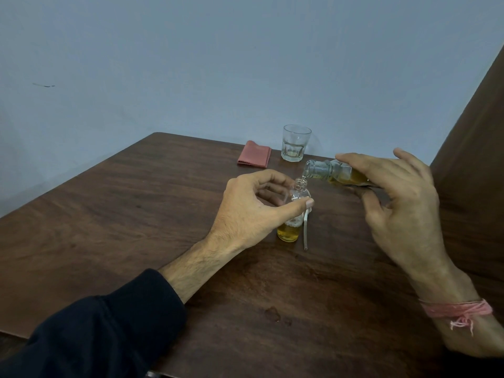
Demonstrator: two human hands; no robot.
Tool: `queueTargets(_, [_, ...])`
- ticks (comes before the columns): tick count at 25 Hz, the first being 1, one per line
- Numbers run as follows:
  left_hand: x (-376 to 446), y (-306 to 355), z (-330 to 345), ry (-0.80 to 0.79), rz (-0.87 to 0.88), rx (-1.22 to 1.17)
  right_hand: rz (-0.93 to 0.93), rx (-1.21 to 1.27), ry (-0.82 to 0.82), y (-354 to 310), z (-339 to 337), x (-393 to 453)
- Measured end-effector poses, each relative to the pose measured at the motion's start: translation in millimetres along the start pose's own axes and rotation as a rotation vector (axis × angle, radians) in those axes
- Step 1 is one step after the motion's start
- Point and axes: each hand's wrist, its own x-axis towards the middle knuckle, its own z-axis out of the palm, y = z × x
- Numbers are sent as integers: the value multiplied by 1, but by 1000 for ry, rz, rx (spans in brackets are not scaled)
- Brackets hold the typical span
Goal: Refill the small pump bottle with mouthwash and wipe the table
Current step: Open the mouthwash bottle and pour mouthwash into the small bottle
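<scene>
Brown wooden table; right hand grips the large mouthwash bottle held near-horizontal, long axis left-right, mouth pointing left and down over the small bottle. Small bottle upright mid-table, neck pinched by left hand, amber liquid low inside; white pump tube just beside it.
</scene>
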Motion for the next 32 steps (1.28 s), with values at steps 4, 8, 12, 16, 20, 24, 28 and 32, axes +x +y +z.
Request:
queueTargets(4, [-1, 0, 0, 1, 1, -2, -7, -4, -2, 1, -1, 1])
queueTargets(8, [0, 1, 0, 1, -11, -8, -12, -7, 2, 0, 1, 0])
queueTargets(12, [0, 0, 0, 6, -5, -10, -16, -12, -3, 1, 1, 0])
queueTargets(16, [-1, 1, 1, 5, -3, -9, -19, -11, 1, 1, 1, 0])
queueTargets(20, [-1, 1, 1, 9, 2, -4, -20, -17, -1, 1, 0, 0])
queueTargets(24, [-1, 1, 0, 5, 1, -1, -14, -17, 0, 2, 1, 0])
queueTargets(28, [-1, 1, 0, 7, 2, 4, -16, -18, -3, 4, 1, 0])
queueTargets(32, [-1, 1, 0, 2, 1, 10, -18, -19, 0, 4, 1, 0])
